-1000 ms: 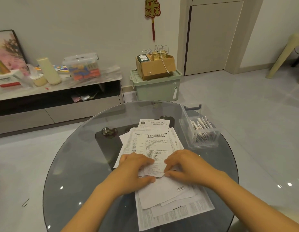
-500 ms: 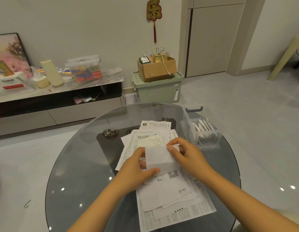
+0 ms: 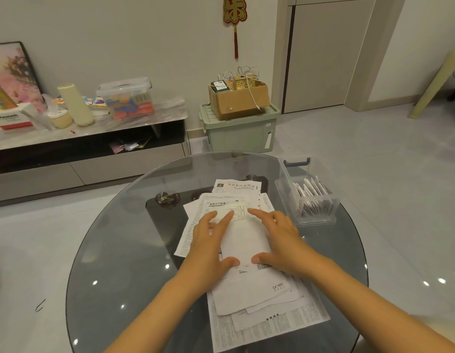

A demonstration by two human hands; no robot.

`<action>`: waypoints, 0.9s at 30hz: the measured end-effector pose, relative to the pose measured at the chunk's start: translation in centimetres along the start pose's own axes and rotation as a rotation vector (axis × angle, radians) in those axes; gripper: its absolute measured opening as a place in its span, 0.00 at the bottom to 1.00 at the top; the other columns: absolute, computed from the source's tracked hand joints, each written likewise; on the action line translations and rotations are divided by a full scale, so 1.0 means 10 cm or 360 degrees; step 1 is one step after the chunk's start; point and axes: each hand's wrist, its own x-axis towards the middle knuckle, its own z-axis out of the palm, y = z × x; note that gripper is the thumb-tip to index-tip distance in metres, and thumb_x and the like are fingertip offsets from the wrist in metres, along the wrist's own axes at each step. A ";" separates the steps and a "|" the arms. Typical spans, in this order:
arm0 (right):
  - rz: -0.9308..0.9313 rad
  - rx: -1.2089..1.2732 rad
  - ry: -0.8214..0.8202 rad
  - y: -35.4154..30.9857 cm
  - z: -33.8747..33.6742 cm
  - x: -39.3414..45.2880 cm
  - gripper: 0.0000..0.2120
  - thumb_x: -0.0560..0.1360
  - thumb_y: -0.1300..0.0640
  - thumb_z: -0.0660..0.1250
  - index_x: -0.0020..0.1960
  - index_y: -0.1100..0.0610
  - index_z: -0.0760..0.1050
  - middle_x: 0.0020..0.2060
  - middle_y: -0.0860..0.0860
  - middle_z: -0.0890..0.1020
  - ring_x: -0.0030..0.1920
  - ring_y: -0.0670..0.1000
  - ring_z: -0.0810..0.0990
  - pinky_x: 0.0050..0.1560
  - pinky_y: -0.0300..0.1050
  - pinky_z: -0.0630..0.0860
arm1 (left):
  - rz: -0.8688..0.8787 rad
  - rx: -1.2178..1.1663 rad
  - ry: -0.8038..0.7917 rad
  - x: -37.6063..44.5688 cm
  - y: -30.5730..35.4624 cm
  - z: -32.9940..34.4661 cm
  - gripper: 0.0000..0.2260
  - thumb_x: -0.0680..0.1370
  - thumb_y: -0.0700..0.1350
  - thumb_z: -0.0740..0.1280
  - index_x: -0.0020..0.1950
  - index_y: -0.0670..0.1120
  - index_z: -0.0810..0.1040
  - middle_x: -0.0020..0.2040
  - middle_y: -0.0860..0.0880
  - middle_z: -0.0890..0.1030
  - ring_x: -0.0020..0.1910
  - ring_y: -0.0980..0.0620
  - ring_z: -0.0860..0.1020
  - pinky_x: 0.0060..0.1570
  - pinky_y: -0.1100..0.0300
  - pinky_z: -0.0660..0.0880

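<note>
Flap no longer pinched aloft: your left grip (image 3: 211, 240) and right grip (image 3: 279, 238) now lie spread flat, pressing the folded sheet (image 3: 244, 240) onto the leaflet pile (image 3: 259, 301). Crease likely set.

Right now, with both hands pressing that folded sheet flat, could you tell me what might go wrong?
1. The folded sheet lies on a loose, uneven pile of leaflets, so pressure from the left hand and right hand may skew the crease.
2. The pile rests on a smooth glass table and could slide under the push, perhaps toward the clear bin.
</note>
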 end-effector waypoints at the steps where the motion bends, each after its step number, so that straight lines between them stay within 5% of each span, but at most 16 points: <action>1: -0.0017 -0.0050 0.0004 0.01 -0.02 0.00 0.41 0.69 0.49 0.73 0.73 0.38 0.52 0.64 0.46 0.59 0.67 0.49 0.57 0.64 0.41 0.56 | 0.0055 0.0133 0.0011 0.00 -0.01 -0.01 0.34 0.73 0.50 0.72 0.73 0.61 0.57 0.74 0.57 0.46 0.71 0.57 0.50 0.72 0.56 0.56; 4: -0.0173 -0.0285 -0.0017 0.07 -0.08 -0.01 0.28 0.70 0.48 0.71 0.67 0.38 0.65 0.67 0.42 0.58 0.68 0.48 0.54 0.68 0.44 0.52 | 0.0217 0.0478 -0.0036 0.00 -0.01 -0.02 0.21 0.76 0.55 0.67 0.68 0.58 0.70 0.76 0.57 0.50 0.74 0.54 0.46 0.70 0.57 0.43; 11: -0.0419 -0.0435 -0.0116 0.15 -0.14 -0.03 0.20 0.73 0.43 0.66 0.64 0.42 0.72 0.66 0.38 0.70 0.70 0.42 0.58 0.68 0.40 0.51 | 0.0285 0.0449 -0.0114 -0.02 -0.03 0.02 0.24 0.76 0.61 0.63 0.71 0.57 0.66 0.71 0.61 0.63 0.70 0.62 0.56 0.60 0.68 0.41; 15: -0.0496 -0.0390 -0.0014 0.10 -0.13 -0.04 0.12 0.76 0.47 0.62 0.56 0.46 0.79 0.56 0.41 0.79 0.63 0.43 0.69 0.66 0.40 0.61 | 0.0292 0.0311 -0.0065 -0.01 -0.06 0.01 0.21 0.75 0.61 0.64 0.66 0.58 0.72 0.67 0.63 0.67 0.66 0.65 0.60 0.59 0.75 0.41; 18: -0.0392 -0.0185 0.0097 0.06 -0.12 -0.05 0.08 0.77 0.50 0.60 0.49 0.48 0.78 0.45 0.44 0.80 0.49 0.45 0.75 0.54 0.43 0.72 | 0.0230 0.0149 -0.0079 0.00 -0.04 -0.02 0.14 0.75 0.62 0.63 0.57 0.58 0.78 0.57 0.64 0.75 0.59 0.65 0.67 0.65 0.66 0.53; 20: -0.0332 -0.0071 0.0154 0.03 -0.09 -0.04 0.06 0.77 0.51 0.60 0.48 0.49 0.76 0.43 0.44 0.79 0.46 0.45 0.74 0.48 0.42 0.72 | 0.0162 -0.0005 -0.0041 0.00 -0.01 -0.02 0.12 0.74 0.62 0.62 0.50 0.59 0.78 0.50 0.62 0.79 0.53 0.61 0.73 0.60 0.58 0.66; 24: -0.0232 0.0044 0.0191 0.02 0.02 0.01 0.08 0.77 0.49 0.62 0.55 0.44 0.73 0.48 0.45 0.78 0.51 0.45 0.74 0.50 0.41 0.71 | 0.0008 -0.0180 0.0133 0.01 0.03 0.01 0.12 0.76 0.49 0.67 0.60 0.55 0.75 0.53 0.62 0.76 0.52 0.64 0.72 0.51 0.78 0.65; 27: -0.0185 0.0036 0.0145 0.02 0.06 0.03 0.18 0.75 0.49 0.66 0.63 0.41 0.69 0.52 0.43 0.75 0.56 0.44 0.71 0.54 0.38 0.67 | -0.0012 -0.0154 0.0112 0.01 0.02 0.04 0.19 0.76 0.46 0.69 0.65 0.54 0.70 0.54 0.60 0.72 0.51 0.64 0.70 0.50 0.80 0.63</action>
